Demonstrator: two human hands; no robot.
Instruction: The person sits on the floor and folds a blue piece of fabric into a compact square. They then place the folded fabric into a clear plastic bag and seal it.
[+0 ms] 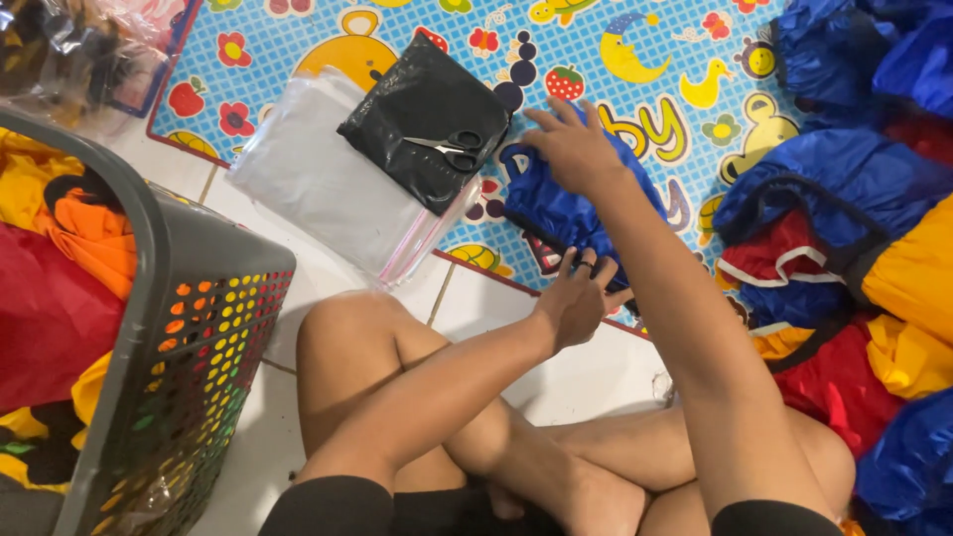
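Both hands flatten a folded blue garment [556, 213] on the play mat [635, 99].

Shiny, crinkled fabric; right hand [574, 149] fingers spread on top, left hand [576, 303] fingers pressed at its 6 o'clock edge. Scissors [452, 149] on black plastic bag [427, 124] at 9 o'clock.

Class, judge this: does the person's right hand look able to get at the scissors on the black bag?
Probably yes: the right hand rests on the blue garment beside the scissors, with nothing between.

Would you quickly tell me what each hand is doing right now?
Left hand: fingers bent, pressing the near edge of the blue garment.
Right hand: open, flat on the garment's far end.
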